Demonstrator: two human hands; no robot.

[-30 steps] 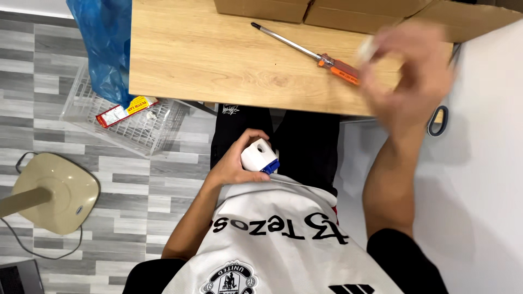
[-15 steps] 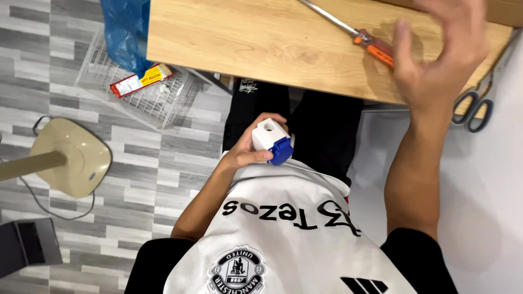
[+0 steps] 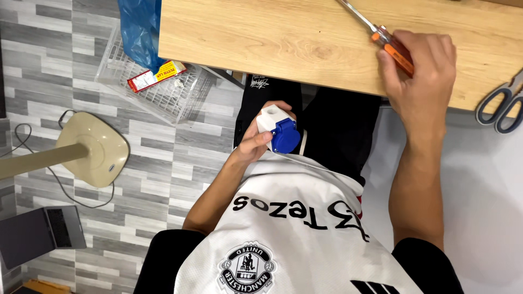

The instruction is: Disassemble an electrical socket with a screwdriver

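The left hand (image 3: 256,144) is wrapped snugly around a white and blue socket box (image 3: 279,128), steadying it near the lap. To the far right, the right hand (image 3: 419,76) curls around the orange-handled screwdriver (image 3: 389,44) on the wooden table (image 3: 272,43), fingers closing to lift it.

Scissors (image 3: 498,106), wire basket (image 3: 158,87) — laptop (image 3: 41,234), fan base (image 3: 92,148)

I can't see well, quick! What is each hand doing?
Left hand: closed, holding a white plastic socket box with a blue cap.
Right hand: closing on the orange-handled metal screwdriver.

Matt wood desk (image 3: 283,49), glossy plastic socket (image 3: 279,129)
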